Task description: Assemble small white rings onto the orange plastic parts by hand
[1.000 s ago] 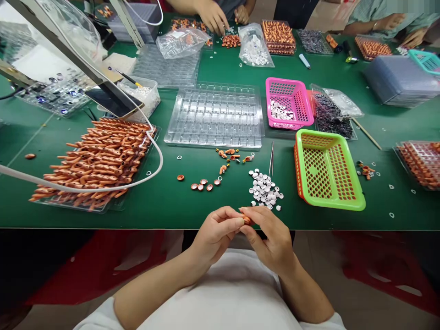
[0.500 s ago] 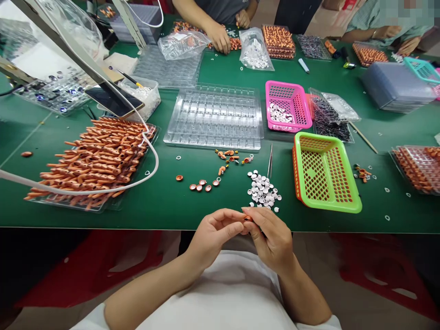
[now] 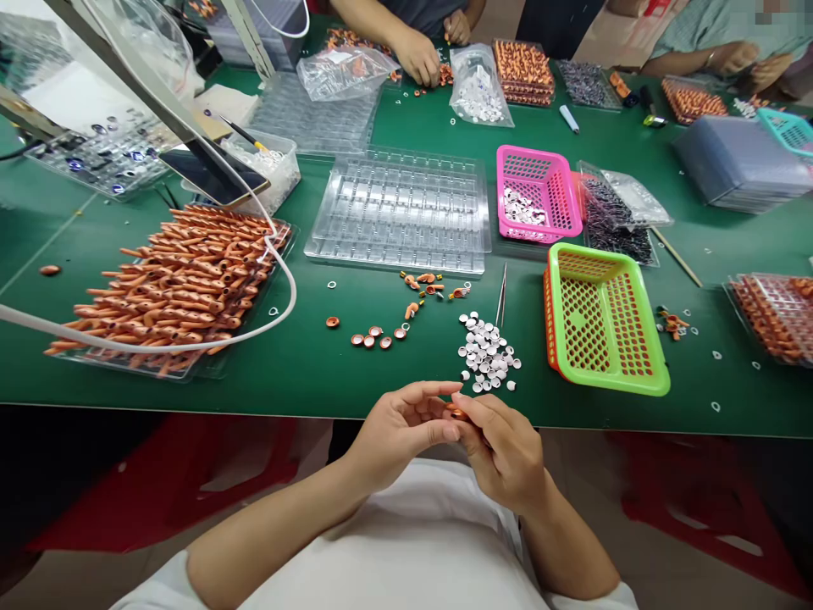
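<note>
- An orange piece (image 3: 456, 413), small and partly hidden by fingers, sits in front of the table's near edge, between the two hands.
- The right hand (image 3: 508, 445) pinches it between thumb and fingertips.
- The left hand (image 3: 397, 432) has loosened: its thumb and index finger now stand apart, where a second ago they met at the piece. Whether its curled fingers still touch the piece, I cannot tell.
- The piece has also turned between frames, which suggests it is being rotated or checked, with the right hand carrying the hold.
- Just beyond lie loose white caps (image 3: 489, 352), with tweezers (image 3: 501, 296) at their far side; copper-coloured cups (image 3: 372, 341) lie to the left.
- On the green tabletop (image 3: 285, 373) stand a lime-green basket (image 3: 610, 385), a pink basket (image 3: 539, 233) holding white parts, a clear plastic tray (image 3: 400, 246) and heaped orange parts (image 3: 184, 280).
- Across the table, a co-worker's hand (image 3: 419, 59) rests near more orange parts; red stools (image 3: 158, 491) show below.
</note>
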